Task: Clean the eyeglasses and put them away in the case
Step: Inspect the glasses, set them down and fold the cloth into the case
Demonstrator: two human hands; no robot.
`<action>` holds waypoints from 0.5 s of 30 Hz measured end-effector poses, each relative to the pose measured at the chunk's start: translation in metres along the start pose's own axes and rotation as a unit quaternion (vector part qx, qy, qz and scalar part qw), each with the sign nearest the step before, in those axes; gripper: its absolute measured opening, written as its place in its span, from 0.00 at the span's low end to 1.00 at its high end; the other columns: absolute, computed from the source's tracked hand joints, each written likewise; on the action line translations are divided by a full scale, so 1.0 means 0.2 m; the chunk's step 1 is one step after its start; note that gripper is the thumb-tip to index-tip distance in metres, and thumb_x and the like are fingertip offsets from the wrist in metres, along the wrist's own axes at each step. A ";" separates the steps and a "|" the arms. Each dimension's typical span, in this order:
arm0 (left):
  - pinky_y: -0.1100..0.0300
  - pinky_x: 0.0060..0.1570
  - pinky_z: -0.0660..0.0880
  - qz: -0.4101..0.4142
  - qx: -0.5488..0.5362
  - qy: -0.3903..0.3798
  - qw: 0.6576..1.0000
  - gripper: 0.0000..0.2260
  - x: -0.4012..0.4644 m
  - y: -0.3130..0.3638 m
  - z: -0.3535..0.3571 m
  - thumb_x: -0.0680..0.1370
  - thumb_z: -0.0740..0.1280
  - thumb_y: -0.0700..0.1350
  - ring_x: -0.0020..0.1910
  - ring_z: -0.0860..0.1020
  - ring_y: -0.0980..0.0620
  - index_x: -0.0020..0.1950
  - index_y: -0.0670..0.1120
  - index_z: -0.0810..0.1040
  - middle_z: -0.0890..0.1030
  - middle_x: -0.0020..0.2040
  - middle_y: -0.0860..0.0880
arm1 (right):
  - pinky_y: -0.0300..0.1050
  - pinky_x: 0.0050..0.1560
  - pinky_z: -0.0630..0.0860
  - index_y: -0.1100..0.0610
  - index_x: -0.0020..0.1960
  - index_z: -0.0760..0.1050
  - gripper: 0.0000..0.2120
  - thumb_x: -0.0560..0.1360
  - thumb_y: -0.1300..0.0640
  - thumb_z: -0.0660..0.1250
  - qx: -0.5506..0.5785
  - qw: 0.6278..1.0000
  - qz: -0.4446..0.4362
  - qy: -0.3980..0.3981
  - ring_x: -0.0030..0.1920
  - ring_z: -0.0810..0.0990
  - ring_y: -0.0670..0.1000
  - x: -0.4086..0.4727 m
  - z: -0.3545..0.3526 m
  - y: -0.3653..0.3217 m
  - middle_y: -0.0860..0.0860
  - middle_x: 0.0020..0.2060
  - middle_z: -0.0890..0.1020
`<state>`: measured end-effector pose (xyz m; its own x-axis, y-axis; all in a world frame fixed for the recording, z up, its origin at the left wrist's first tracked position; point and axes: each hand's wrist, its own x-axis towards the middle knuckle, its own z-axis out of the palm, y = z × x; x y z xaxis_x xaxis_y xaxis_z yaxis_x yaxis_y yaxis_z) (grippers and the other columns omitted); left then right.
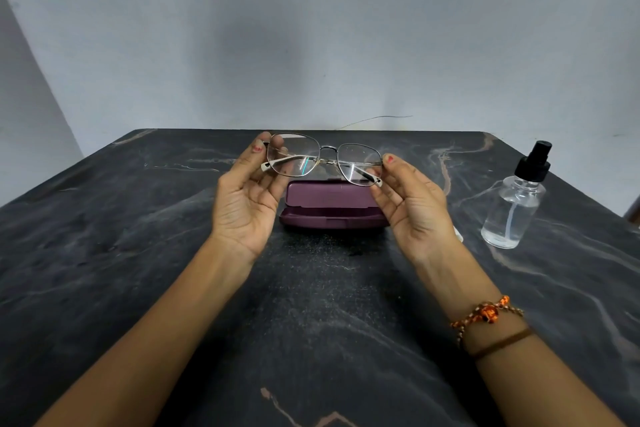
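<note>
Table [104, 288]: dark marbled stone, pale and rust veins, far edge against wall. Wall [311, 28]: plain grey-blue, faint shadow at centre; thin wire [377, 118] along its foot, just past the table's far edge. Case [332, 208]: maroon hard shell, centre of table, lid raised toward far side, interior mostly hidden from this angle, contents not discernible. Bottle [512, 211]: clear, upright, far right on table, well apart from case; black spray head, dip tube visible inside, clear liquid low in the body. Small white item [459, 236]: on table between case and bottle, mostly hidden behind right wrist, kind not discernible. Glasses [325, 159]: thin metal frame, temples folded behind lenses, pale temple tips showing at both ends; held level in the air above the case, not touching it. Left hand [247, 194]: palm facing the viewer, thumb and fingers pinching left end of frame. Right hand [412, 204]: palm likewise, thumb and fingers pinching right end. Hands apart, one at each end of frame. Bracelet [486, 314]: orange beaded, on right wrist, with brown band [502, 343] just nearer.
</note>
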<state>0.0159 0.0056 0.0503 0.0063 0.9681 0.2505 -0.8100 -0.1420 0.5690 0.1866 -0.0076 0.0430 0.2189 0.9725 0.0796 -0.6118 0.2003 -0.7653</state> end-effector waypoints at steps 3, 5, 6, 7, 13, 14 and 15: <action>0.63 0.39 0.80 0.019 0.066 0.028 0.997 0.06 0.00 -0.01 0.00 0.73 0.63 0.37 0.39 0.82 0.56 0.41 0.43 0.80 0.84 0.35 0.50 | 0.33 0.28 0.77 0.58 0.37 0.78 0.05 0.71 0.63 0.68 0.002 1.000 0.004 0.029 0.28 0.81 0.42 0.01 -0.01 0.00 0.48 0.25 0.83; 0.65 0.35 0.79 0.035 0.113 0.057 0.991 0.04 0.00 -0.01 0.00 0.73 0.64 0.37 0.37 0.82 0.57 0.42 0.43 0.79 0.84 0.33 0.51 | 0.33 0.28 0.77 0.58 0.37 0.77 0.05 0.71 0.64 0.68 0.001 0.999 0.008 0.043 0.27 0.81 0.42 0.01 -0.01 0.00 0.48 0.24 0.82; 0.66 0.33 0.78 0.041 0.128 0.072 0.988 0.04 0.00 -0.01 -0.01 0.73 0.65 0.37 0.36 0.82 0.57 0.42 0.43 0.79 0.84 0.33 0.51 | 0.33 0.28 0.78 0.58 0.36 0.77 0.06 0.71 0.64 0.68 -0.001 0.999 0.010 0.048 0.27 0.81 0.42 0.01 -0.01 0.01 0.48 0.24 0.82; 0.66 0.32 0.78 0.045 0.135 0.086 0.986 0.03 0.00 -0.01 -0.01 0.72 0.66 0.37 0.35 0.82 0.57 0.42 0.43 0.79 0.84 0.32 0.51 | 0.34 0.29 0.78 0.58 0.36 0.77 0.06 0.71 0.64 0.68 -0.005 0.999 0.011 0.053 0.27 0.81 0.42 0.01 -0.01 0.01 0.48 0.24 0.82; 0.68 0.31 0.77 0.063 0.155 0.109 0.980 0.04 0.01 -0.02 -0.03 0.71 0.68 0.36 0.33 0.82 0.58 0.40 0.43 0.79 0.84 0.31 0.52 | 0.35 0.29 0.78 0.58 0.37 0.77 0.05 0.72 0.64 0.68 -0.031 0.998 0.003 0.061 0.28 0.81 0.42 -0.01 0.00 0.02 0.47 0.24 0.82; 0.68 0.31 0.77 0.068 0.168 0.102 0.978 0.04 0.01 -0.02 -0.04 0.70 0.68 0.35 0.33 0.81 0.59 0.40 0.44 0.80 0.84 0.31 0.53 | 0.35 0.29 0.78 0.58 0.37 0.77 0.05 0.72 0.63 0.68 -0.034 0.997 0.001 0.064 0.28 0.81 0.42 -0.02 0.00 0.02 0.47 0.24 0.82; 0.68 0.31 0.77 0.073 0.180 0.096 0.976 0.04 0.01 -0.02 -0.04 0.70 0.68 0.35 0.33 0.81 0.59 0.40 0.44 0.80 0.84 0.31 0.53 | 0.35 0.28 0.78 0.58 0.37 0.77 0.05 0.72 0.63 0.68 -0.037 0.997 -0.002 0.069 0.28 0.81 0.42 -0.02 0.00 0.02 0.47 0.24 0.82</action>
<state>0.0142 0.0096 0.0427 -0.2314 0.9483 0.2173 -0.5356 -0.3107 0.7853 0.1832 -0.0117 0.0404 0.3260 0.9454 -0.0020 -0.5541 0.1894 -0.8106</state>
